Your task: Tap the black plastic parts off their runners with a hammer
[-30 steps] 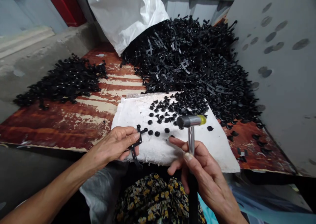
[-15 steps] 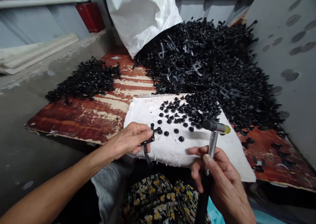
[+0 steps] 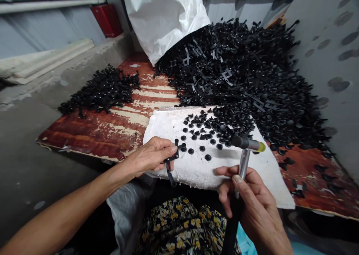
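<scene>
My left hand (image 3: 150, 158) pinches a black cross-shaped plastic piece (image 3: 171, 162) at the near left edge of a white foam block (image 3: 196, 169). One arm of the piece rests over a small black cap on the block. My right hand (image 3: 249, 199) grips the shaft of a small hammer (image 3: 246, 144) with a metal head and a yellow tip, raised just above the block. Several loose black caps (image 3: 202, 135) lie scattered on the block's top.
A big heap of black plastic pieces (image 3: 246, 75) spills from a white sack (image 3: 165, 15) onto a worn red board (image 3: 112, 124). A smaller black heap (image 3: 101, 92) sits at the board's left. A grey wall (image 3: 331, 60) stands on the right. Floral fabric (image 3: 179, 225) covers my lap.
The view has shifted to the left, so everything sits further right in frame. The hammer head has tilted and swung right. My left hand keeps the black piece at the block's edge.
</scene>
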